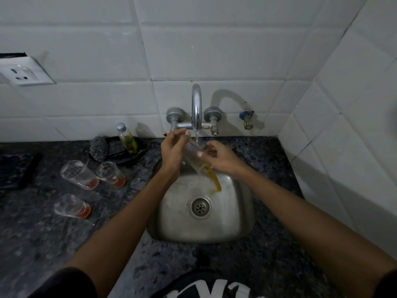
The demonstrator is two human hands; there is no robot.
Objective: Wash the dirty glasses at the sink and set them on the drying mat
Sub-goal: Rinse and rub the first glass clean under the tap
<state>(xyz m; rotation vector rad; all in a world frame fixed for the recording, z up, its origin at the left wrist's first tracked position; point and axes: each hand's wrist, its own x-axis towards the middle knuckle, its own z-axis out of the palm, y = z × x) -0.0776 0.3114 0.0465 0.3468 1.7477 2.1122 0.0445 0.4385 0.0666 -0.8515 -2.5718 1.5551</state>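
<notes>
I have a clear tumbler glass (194,157) tilted over the small square stainless-steel sink (240,211), rim down toward me, base up by the tap. My left hand (171,150) wraps its fingers round the upper end of the glass; my right hand (221,157) pinches the lower part from the other side, thumb on the glass wall. A thin stream of water (197,137) drops from the curved chrome tap (197,106) straight above my grip and lands on the glass between my two hands. Yellow-orange liquid (216,180) pours out of the rim just below my right hand and runs down the basin toward the round drain (200,206).

Well to the left of my grip, on the dark speckled stone counter (43,244), stand three more clear glasses with reddish dregs: two side by side (79,175) (111,175), and one nearer me (72,206). Further left of them lies a dark mat (17,171). Behind them, left of my left hand, a small bottle of yellow liquid with a grey cap (126,137) stands on a dark tray (137,151) beside a grey scrubber (98,148).
</notes>
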